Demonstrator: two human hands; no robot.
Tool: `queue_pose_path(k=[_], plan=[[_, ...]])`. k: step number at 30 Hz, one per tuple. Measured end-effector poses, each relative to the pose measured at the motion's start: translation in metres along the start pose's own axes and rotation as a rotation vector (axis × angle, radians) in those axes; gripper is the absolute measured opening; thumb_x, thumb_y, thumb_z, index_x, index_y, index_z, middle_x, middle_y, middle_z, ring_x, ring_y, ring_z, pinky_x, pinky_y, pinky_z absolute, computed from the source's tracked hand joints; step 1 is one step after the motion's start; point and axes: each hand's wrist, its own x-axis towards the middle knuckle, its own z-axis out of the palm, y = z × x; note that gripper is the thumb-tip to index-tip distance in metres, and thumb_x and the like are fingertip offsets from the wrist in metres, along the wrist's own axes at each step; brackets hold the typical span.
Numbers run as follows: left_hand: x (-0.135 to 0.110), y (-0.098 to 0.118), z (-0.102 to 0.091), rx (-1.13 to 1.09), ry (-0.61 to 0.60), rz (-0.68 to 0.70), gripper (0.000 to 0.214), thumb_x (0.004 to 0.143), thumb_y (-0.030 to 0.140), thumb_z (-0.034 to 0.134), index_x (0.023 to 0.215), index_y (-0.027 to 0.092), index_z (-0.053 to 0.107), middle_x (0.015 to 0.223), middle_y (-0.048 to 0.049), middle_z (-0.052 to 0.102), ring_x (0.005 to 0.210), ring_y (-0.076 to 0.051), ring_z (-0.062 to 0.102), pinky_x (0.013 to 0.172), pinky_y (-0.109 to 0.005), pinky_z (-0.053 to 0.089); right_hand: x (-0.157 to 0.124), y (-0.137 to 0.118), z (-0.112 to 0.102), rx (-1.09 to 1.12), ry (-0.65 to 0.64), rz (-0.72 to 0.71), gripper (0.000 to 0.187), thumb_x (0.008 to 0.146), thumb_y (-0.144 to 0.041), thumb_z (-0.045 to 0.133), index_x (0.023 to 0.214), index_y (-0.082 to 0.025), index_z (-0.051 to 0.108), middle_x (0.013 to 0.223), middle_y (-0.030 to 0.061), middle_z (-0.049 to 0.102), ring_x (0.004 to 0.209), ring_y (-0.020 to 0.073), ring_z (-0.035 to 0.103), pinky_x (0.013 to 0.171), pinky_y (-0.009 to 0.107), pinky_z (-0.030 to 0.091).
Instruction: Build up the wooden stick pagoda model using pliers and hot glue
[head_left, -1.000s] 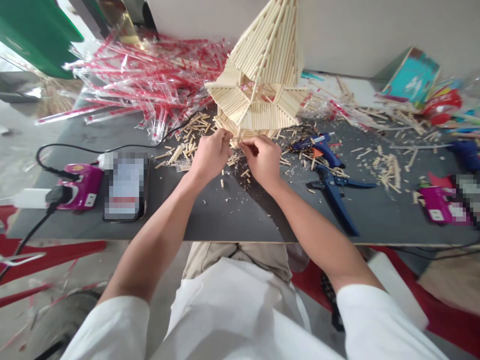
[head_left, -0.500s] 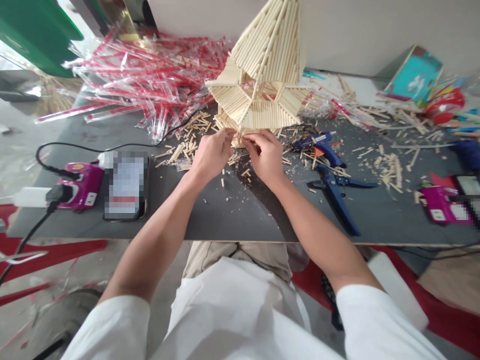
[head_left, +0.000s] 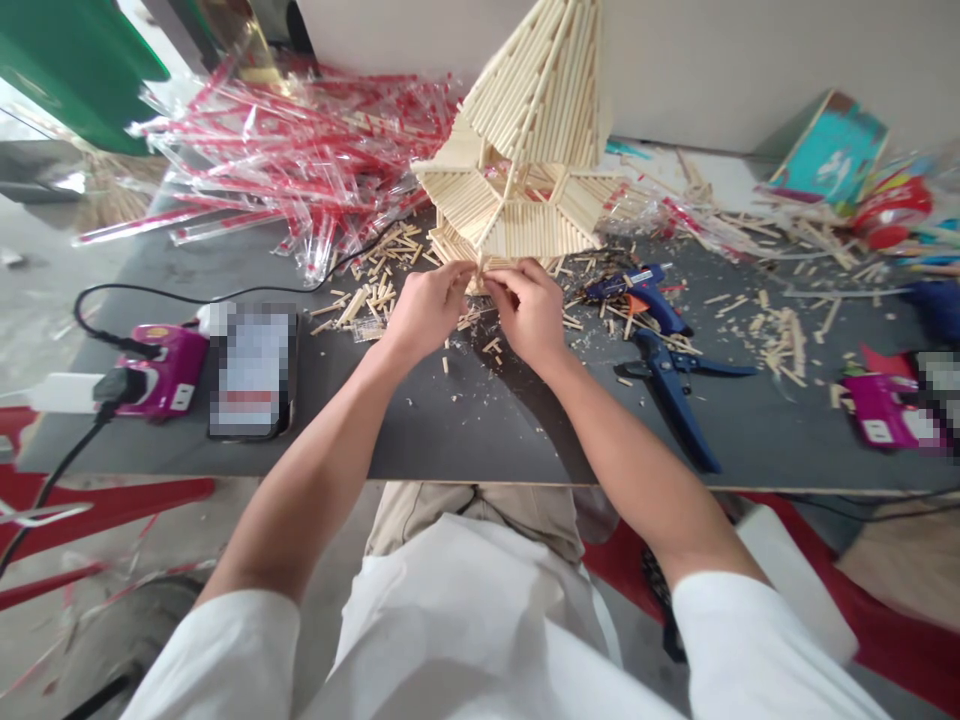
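A pagoda-like model built of pale wooden sticks (head_left: pixel 536 228) stands at the back middle of the table, with a tall pointed roof and a wider lower roof. At its front base, below the lower eave, my left hand (head_left: pixel 427 312) pinches with thumb and forefinger. From the other side my right hand (head_left: pixel 529 308) comes in with its fingers closed too, the tips almost meeting the left ones. Whatever small piece lies between the fingertips is too hidden to name. Short cut sticks (head_left: pixel 367 300) lie scattered around both hands.
A heap of red-and-clear plastic wrappers (head_left: pixel 300 160) lies back left. Right of my hands are a blue glue gun (head_left: pixel 645 290) and blue-handled cutters (head_left: pixel 675 400). A phone (head_left: pixel 251 370) and a purple power strip (head_left: pixel 169 370) with cables lie left.
Both hands stay at the model's base. My right hand has shifted very slightly left; the model and tools have not moved.
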Motion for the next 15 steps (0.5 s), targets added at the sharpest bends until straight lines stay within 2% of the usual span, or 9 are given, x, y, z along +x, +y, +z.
queue_pose_path(k=[8,15], plan=[[-0.0008,0.001,-0.0013,-0.019,-0.01,-0.016,0.037,0.108,0.033,0.047,0.128,0.017,0.073,0.071,-0.0019,0.075,0.063,-0.016,0.07,0.072,-0.027,0.057,-0.0025,-0.0004,0.0004,0.08,0.035,0.071,0.021,0.103,-0.034,0.058,0.111,-0.023,0.075,0.104,0.0068,0.064,0.089,0.0195,0.068,0.079,0.036,0.06],[-0.0004,0.0008,0.0005,-0.027,0.003,-0.008,0.035,0.107,0.032,0.048,0.126,0.017,0.074,0.07,-0.0016,0.075,0.07,-0.018,0.073,0.075,-0.027,0.057,-0.003,-0.0011,0.0017,0.085,0.024,0.069,0.014,0.1,-0.027,0.063,0.106,-0.021,0.075,0.1,0.0051,0.063,0.086,0.0171,0.068,0.076,0.033,0.061]])
